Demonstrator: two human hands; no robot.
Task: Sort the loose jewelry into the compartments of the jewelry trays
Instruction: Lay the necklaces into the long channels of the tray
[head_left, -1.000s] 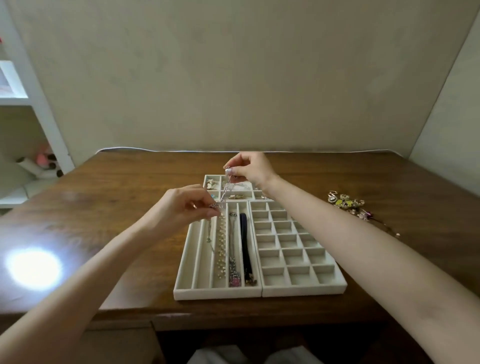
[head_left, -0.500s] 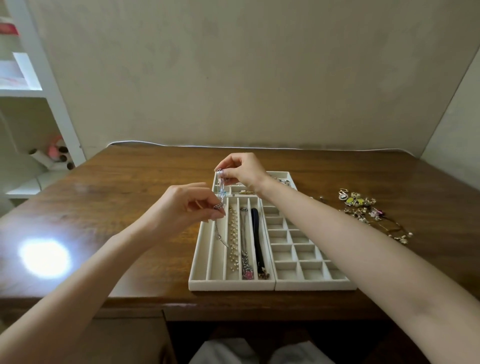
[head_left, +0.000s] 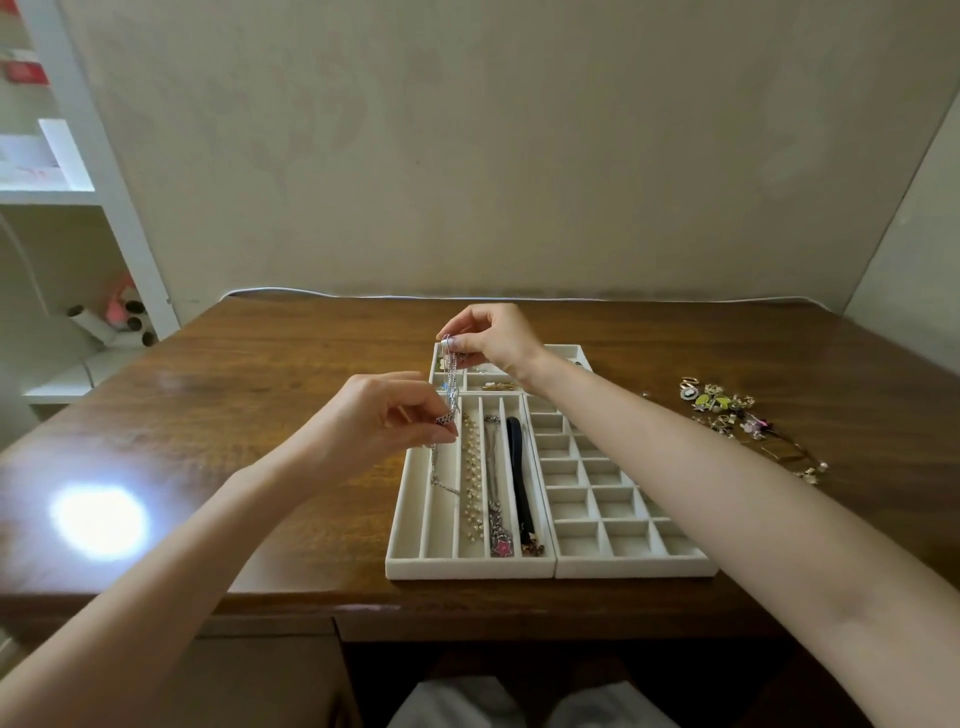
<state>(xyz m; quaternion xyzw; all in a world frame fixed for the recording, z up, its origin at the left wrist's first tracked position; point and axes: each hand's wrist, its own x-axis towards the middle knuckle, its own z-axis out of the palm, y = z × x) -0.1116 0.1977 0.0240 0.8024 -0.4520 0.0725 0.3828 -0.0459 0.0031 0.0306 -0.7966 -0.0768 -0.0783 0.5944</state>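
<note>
A thin silver chain necklace (head_left: 451, 384) is stretched between my two hands above the trays. My right hand (head_left: 491, 340) pinches its upper end over the back tray (head_left: 569, 351). My left hand (head_left: 379, 415) pinches the chain lower down, and its tail trails into the second slot of the long-slot tray (head_left: 410, 519). That tray holds a pearl strand (head_left: 472, 483), a chain with a pink star pendant (head_left: 501, 545) and a black band (head_left: 519, 478). The grid tray (head_left: 631, 566) sits to its right, under my right forearm.
A pile of loose jewelry (head_left: 727, 410) lies on the wooden table (head_left: 260, 364) to the right of the trays. A white shelf unit (head_left: 78, 182) stands at the left. Glare marks the table's front left.
The camera view has shifted, so the trays sit further right in frame. My hands hold the same pinch on the chain, whose tail now lies lower in the tray slot.
</note>
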